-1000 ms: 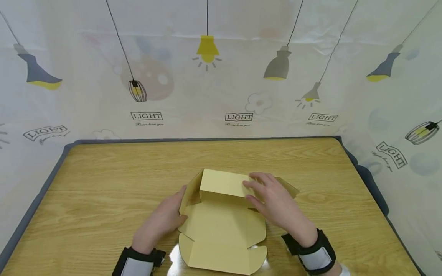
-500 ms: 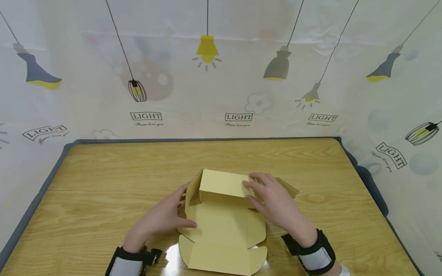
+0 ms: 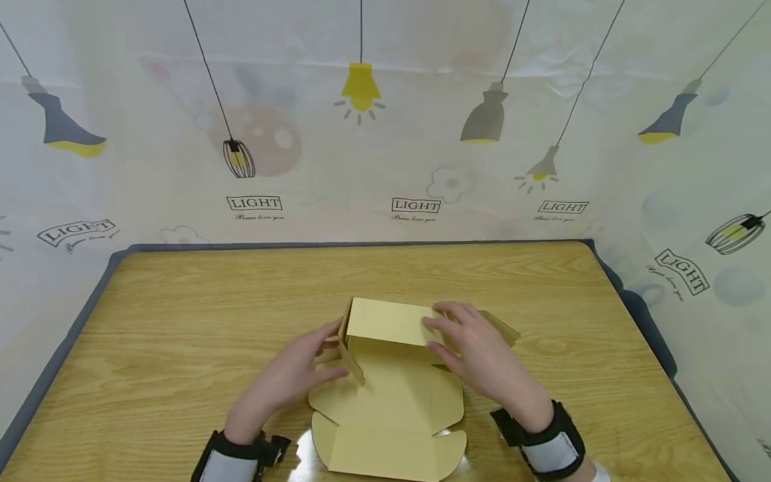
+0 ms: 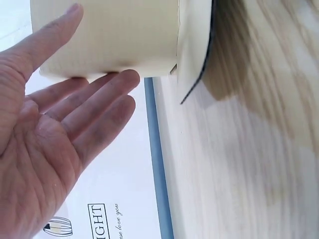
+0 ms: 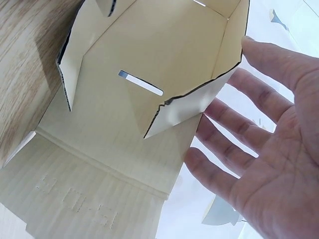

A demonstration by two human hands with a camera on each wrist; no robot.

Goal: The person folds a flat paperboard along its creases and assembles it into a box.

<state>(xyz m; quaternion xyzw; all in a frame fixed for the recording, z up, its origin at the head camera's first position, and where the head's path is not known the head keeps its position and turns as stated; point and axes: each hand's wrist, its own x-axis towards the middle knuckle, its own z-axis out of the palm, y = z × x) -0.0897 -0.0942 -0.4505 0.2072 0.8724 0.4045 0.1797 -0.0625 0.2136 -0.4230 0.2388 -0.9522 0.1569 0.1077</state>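
Tan cardboard box (image 3: 391,395): left flap (image 3: 353,360) has swung inward, advancing the folding; your left hand (image 3: 292,368) and right hand (image 3: 480,348) are spread.

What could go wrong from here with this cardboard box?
The left flap of the cardboard box is bent inward with the left hand's fingers extended rather than clenched, so it may spring back. The right flap angles outward beside the right hand and could snag. Neither hand is on the front panel, so that end might lift or shift.
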